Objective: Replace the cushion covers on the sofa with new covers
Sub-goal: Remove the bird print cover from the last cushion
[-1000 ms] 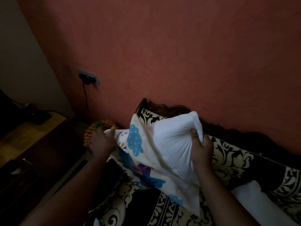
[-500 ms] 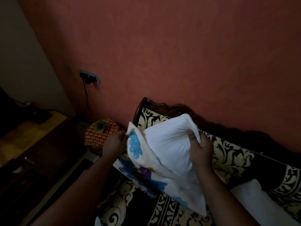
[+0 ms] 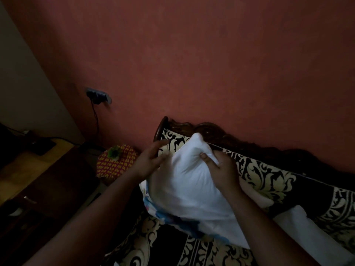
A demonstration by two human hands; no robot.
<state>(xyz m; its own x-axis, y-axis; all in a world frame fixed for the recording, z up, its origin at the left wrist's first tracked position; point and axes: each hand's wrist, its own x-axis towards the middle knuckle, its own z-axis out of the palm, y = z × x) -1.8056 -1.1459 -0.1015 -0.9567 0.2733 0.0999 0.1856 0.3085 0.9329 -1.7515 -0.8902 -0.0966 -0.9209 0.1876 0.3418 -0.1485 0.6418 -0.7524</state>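
Head view: the white cushion (image 3: 192,181) is held up over the sofa (image 3: 269,175), its lower end in the printed cover (image 3: 172,217). It looks soft and light, best taken by a bunched corner. The right hand (image 3: 221,166) pinches its top corner, thumb curled in. The left hand (image 3: 149,160) is blurred; its fingers seem spread against the cushion's edge, gripping nothing.

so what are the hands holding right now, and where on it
The right hand grips the white cushion by its top corner. The left hand is blurred, fingers spread beside the cushion; no clear hold.
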